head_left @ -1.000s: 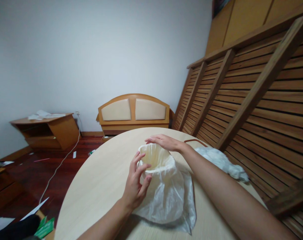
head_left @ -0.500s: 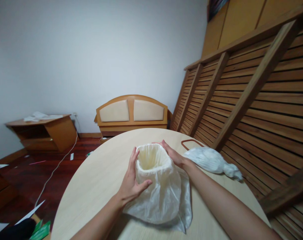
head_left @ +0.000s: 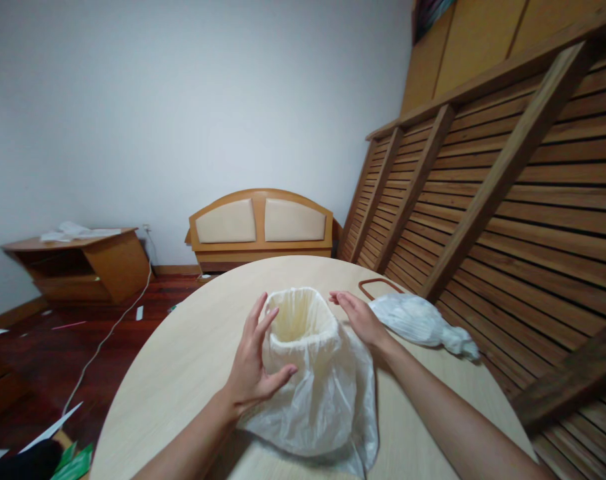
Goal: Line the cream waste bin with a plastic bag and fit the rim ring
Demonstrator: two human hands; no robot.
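Note:
A container lined with a translucent white plastic bag (head_left: pixel 307 387) stands upright on the round pale table (head_left: pixel 183 373). The bag is folded outward over the rim and hangs loosely down the outside to the tabletop. My left hand (head_left: pixel 255 360) is at the container's left side, fingers spread and thumb in front of the bag; whether it touches the plastic is unclear. Just off the rim's right side is my right hand (head_left: pixel 360 317), its fingers extended and holding nothing.
At the right of the table lie a knotted, filled white bag (head_left: pixel 423 323) and a brown loop-shaped handle (head_left: pixel 377 287). A slatted wooden frame (head_left: pixel 483 220) leans beyond the right edge. Farther back are a headboard (head_left: pixel 260 227) and a low cabinet (head_left: pixel 107 267).
My right hand has come away from the rim to the right. My left hand's fingers have spread and loosened from the container's side. The view has shifted slightly.

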